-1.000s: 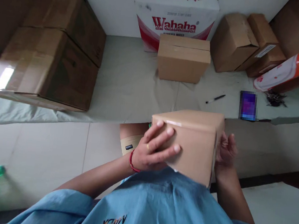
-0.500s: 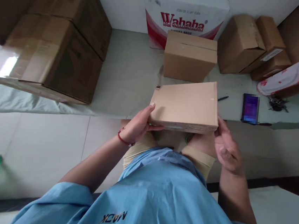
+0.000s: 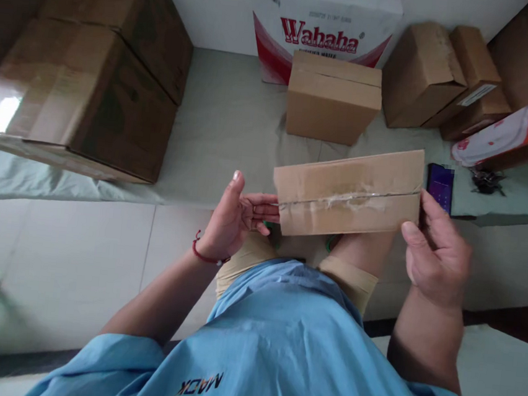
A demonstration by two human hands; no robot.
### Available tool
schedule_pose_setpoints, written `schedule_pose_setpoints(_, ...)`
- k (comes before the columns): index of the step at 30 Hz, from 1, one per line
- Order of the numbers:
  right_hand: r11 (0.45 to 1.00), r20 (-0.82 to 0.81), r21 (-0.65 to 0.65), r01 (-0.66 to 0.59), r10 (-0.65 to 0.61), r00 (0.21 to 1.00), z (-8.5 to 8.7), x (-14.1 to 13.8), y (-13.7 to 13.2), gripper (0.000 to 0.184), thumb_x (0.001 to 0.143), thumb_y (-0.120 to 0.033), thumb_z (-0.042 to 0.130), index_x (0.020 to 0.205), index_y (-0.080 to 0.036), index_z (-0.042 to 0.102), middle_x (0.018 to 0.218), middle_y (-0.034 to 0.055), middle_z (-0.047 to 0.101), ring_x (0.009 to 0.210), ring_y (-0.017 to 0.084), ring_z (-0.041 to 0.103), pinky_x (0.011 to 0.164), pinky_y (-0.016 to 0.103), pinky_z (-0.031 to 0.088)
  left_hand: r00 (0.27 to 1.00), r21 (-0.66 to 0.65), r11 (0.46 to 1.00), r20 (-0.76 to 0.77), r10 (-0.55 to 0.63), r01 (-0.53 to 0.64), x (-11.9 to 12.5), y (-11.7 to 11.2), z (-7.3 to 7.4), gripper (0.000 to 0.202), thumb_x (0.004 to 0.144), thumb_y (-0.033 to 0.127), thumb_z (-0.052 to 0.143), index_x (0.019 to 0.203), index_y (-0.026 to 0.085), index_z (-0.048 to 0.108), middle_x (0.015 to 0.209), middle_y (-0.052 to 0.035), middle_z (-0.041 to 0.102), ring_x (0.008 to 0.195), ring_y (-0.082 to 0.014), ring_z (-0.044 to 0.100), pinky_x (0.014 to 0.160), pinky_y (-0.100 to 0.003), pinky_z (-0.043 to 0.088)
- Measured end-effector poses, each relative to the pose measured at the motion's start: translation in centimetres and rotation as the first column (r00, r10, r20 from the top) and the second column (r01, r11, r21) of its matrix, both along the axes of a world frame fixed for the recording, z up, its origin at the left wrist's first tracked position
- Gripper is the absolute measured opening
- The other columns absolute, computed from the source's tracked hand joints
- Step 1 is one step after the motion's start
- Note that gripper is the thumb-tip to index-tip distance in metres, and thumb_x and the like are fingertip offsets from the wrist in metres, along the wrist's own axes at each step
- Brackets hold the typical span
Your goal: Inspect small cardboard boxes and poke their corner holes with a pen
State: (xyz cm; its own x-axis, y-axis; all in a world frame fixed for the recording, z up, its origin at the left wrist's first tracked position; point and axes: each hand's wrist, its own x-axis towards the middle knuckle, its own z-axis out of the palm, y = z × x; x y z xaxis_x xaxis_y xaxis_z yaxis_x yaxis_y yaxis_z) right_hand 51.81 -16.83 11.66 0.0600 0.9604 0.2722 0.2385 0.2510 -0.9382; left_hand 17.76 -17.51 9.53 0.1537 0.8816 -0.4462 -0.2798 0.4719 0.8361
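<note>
Evidently, the person is handling one carton in mid-air. At the left, large brown cartons (image 3: 127,110) are standing stacked along the left end of the cloth-covered table (image 3: 224,126), the nearest one coming almost to its front edge. Just right of them, the left hand (image 3: 236,220) is reaching out past that front edge, thumb raised and fingers spread; its fingertips are meeting or passing behind the left end of the held carton (image 3: 350,216), and the view is not showing whether they are pressing on it.

The held carton is hanging tilted over the middle of the table's front edge, its seamed, taped side facing the person. Behind it, another carton (image 3: 333,105) is standing near the rear edge, before a white printed box (image 3: 327,30). At the held carton's right end, the right hand (image 3: 440,258) is pinching the lower corner, thumb in front and fingers behind. A phone (image 3: 439,190) is lying near the front edge, partly covered by that hand, and keys (image 3: 488,181) are lying farther right.

The step in hand is seemingly presenting the seamed side; any further move is probably calling for a firm right pinch and the left fingers supporting the other end.
</note>
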Motion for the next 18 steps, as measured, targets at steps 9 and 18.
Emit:
schedule_pose_setpoints(9,0.955,-0.423,-0.225,0.193,-0.274,0.863,-5.0,4.2,2.3,0.030,0.083,-0.025,0.082,0.112,-0.020,0.086,0.113,0.0065,0.086,0.104,0.021,0.081,0.108,0.044,0.064,0.833,0.650,0.625,-0.554,0.000,0.433,4.4,-5.1,2.6,0.067,0.105,0.048,0.068,0.165,0.021,0.056,0.163,-0.0174,0.062,0.152,-0.0341,0.062,0.134,-0.057,0.042)
schedule_pose_setpoints(18,0.998,-0.277,-0.066,-0.003,-0.015,0.961,-3.1,4.1,-0.1,0.047,0.091,-0.037,0.071,0.136,-0.035,0.080,0.145,0.0038,0.077,0.143,0.031,0.068,0.127,0.056,0.052,0.853,0.752,0.586,-0.487,0.185,0.302,5.0,-3.0,0.1,0.087,0.102,0.042,0.075,0.178,0.033,0.032,0.183,-0.0130,0.034,0.170,-0.0348,0.034,0.137,-0.054,0.039)
